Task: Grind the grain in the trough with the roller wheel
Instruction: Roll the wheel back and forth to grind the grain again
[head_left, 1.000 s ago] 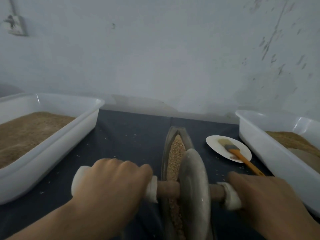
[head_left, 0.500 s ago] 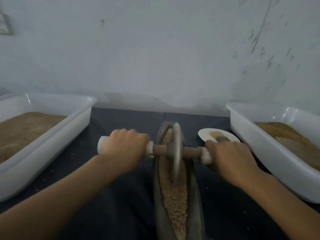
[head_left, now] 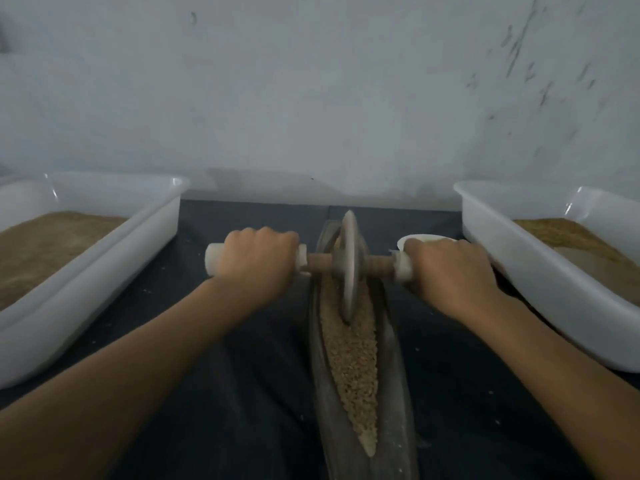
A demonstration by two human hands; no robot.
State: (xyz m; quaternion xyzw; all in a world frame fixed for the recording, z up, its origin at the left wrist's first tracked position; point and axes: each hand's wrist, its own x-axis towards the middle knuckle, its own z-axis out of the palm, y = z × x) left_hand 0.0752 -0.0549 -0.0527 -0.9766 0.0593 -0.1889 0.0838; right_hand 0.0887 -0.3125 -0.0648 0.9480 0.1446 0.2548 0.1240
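1. Gripping the axle handles, my left hand [head_left: 258, 263] and right hand [head_left: 450, 271] have fingers wrapped tight either side of the roller wheel [head_left: 349, 268].
2. Wheel sits at the far end of the trough [head_left: 391, 341].
3. Trough's long axis runs toward me; grain [head_left: 349, 362] lies nearer, so I judge a pull back comes next.

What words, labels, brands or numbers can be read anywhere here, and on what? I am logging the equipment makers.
None: no readable text shows in the head view.
Roller wheel, trough, left tub, right tub: no label or mark visible.
Wall: only stains and scuffs, no writing.
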